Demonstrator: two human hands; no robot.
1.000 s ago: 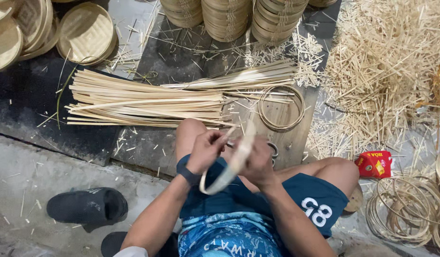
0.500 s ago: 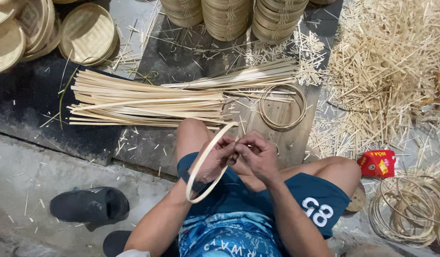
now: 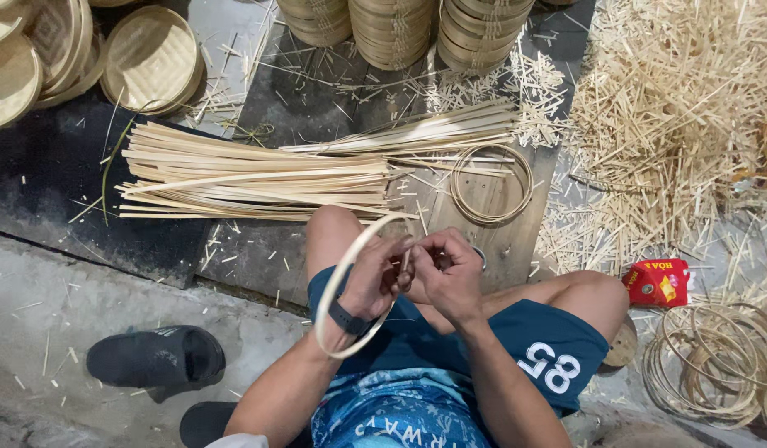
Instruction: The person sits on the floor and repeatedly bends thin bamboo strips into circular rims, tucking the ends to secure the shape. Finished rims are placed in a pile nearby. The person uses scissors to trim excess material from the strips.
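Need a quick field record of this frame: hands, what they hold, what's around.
left hand: grips bamboo hoop where its ends meet
right hand: pinches the same joint
bamboo strips: bundle lying on the board ahead
finished ring: flat on the board, right of the strips
stacked baskets: top edge
red packet: right, beside the knee

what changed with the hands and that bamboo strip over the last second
The bamboo strip, a loose arc a second ago, is now closed into a hoop around the left hand. The right hand has come in to pinch the ends. The bundle of strips, finished ring and black sandal stayed put.
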